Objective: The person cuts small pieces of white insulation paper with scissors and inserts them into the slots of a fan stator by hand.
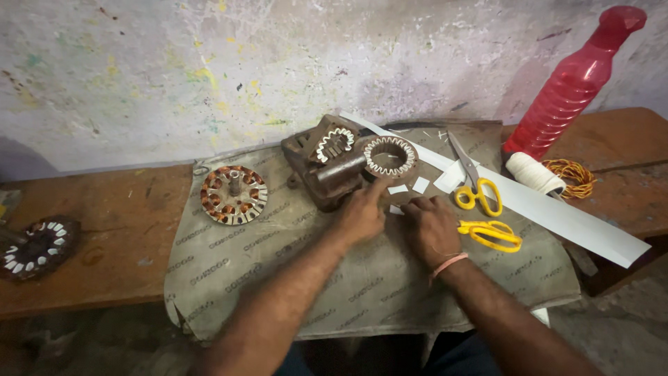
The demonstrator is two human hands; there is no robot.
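My left hand [362, 212] rests on the sackcloth [229, 261], fingers reaching up to the ring-shaped stator core [390, 156] clamped in a rusty vise [321, 163]. My right hand [430, 228] lies beside it, fingertips on a small white paper piece [396, 209] near two other cut slips [409, 186]. Whether either hand pinches anything is hidden by the fingers. A second toothed core [335, 143] sits on the vise.
A copper-wound stator [234, 194] lies left on the cloth, another wound stator [36, 245] at the bench's left end. Yellow-handled scissors [479, 195], a second yellow pair [490, 234], a long white paper strip [557, 212], twine spool [534, 174], copper wire coil [575, 177] and red bottle [567, 90] sit right.
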